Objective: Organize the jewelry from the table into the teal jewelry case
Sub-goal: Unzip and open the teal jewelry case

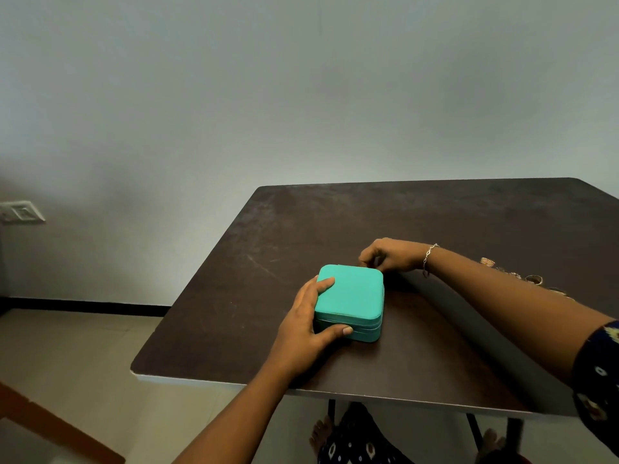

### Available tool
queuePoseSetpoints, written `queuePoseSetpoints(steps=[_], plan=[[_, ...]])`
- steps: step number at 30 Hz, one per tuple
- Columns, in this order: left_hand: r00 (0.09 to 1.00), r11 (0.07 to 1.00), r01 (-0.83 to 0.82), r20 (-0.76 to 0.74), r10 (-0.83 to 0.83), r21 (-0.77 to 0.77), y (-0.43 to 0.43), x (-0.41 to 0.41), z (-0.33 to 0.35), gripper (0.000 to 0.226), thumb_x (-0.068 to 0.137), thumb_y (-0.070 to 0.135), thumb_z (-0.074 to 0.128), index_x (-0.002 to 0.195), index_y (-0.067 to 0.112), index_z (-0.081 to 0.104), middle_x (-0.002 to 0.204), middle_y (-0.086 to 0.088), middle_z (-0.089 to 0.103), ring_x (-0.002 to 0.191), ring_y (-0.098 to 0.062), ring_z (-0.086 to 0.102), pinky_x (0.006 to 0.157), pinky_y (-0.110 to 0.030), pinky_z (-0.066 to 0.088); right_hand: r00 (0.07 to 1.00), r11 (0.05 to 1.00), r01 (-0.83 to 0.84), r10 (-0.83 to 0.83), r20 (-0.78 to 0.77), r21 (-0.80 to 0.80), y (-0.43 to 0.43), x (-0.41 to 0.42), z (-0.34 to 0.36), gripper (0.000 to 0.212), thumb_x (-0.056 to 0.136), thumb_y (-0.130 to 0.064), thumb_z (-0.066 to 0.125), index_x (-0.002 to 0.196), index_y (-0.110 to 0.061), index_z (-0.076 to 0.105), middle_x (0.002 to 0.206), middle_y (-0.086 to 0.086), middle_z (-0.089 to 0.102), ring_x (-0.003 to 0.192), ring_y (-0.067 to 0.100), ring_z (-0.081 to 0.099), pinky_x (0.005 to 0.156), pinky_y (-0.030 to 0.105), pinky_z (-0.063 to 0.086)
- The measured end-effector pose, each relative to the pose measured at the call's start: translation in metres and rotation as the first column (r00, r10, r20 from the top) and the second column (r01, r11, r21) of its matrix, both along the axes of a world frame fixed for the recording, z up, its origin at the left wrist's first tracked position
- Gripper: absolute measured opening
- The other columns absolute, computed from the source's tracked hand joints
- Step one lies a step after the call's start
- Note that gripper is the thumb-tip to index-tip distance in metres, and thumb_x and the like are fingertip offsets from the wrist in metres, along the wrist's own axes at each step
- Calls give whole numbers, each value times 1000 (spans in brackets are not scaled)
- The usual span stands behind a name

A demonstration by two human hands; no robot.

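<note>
A white switch plate (21, 212) was mounted on the wall at the left edge of the frame, and a brown wooden piece (50, 426) occupied the lower left corner. The dark brown counter (268, 236) filled the centre and right of the frame. The left grip (308, 324) grasped the teal jewelry case (351, 296) from its left side: the thumb pressed against the near side wall, and one finger lay on the lid. The case rested flat on the counter at the centre of the frame, with its lid closed. The right grip (390, 256) was positioned at the far right corner of the case, fingers curled downward; whether they pinched anything could not be determined. A thin chain bracelet (427, 259) circled the right wrist. Loose jewelry (522, 276), including rings, lay in a row on the counter near the right edge of the frame, behind the right forearm. A dark patterned sleeve (599, 370) covered the right upper arm.
</note>
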State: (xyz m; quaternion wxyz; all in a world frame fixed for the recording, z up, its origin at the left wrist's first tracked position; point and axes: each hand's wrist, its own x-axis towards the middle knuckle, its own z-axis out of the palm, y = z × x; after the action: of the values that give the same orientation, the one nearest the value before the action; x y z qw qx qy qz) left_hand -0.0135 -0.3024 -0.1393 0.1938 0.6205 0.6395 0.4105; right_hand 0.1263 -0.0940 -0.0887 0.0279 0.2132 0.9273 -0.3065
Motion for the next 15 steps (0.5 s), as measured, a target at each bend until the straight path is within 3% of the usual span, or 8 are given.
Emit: queuePoseSetpoints(steps=[4,10,15], plan=[[1000,1000,-5,-2,5,6,0,0,-1,68,78,32,70,132,40,30,149,11,24,129,-3,28,102,-20,30,993,998,58,-62,-101,-39,-4,14,-4,8,84,-6,62,85,-10,68,83,-8,66,76,-4,61,78,12,48],[1000,1000,-21,-21,21,11,0,1,-1,70,77,33,71,135,37,31,148,9,26,131,-9,31,105,-29,34,936,968,203,-235,-261,-144,-13,35,-11,7,83,-5,63,82,-10,67,81,1,67,72,1,62,74,18,50],[998,999,-34,-43,35,22,0,3,-1,70,77,35,70,136,34,31,148,9,26,131,-8,30,102,-22,31,862,937,334,-348,-369,-105,-32,46,-14,7,81,-8,65,77,-13,65,77,0,66,71,7,60,69,17,48]])
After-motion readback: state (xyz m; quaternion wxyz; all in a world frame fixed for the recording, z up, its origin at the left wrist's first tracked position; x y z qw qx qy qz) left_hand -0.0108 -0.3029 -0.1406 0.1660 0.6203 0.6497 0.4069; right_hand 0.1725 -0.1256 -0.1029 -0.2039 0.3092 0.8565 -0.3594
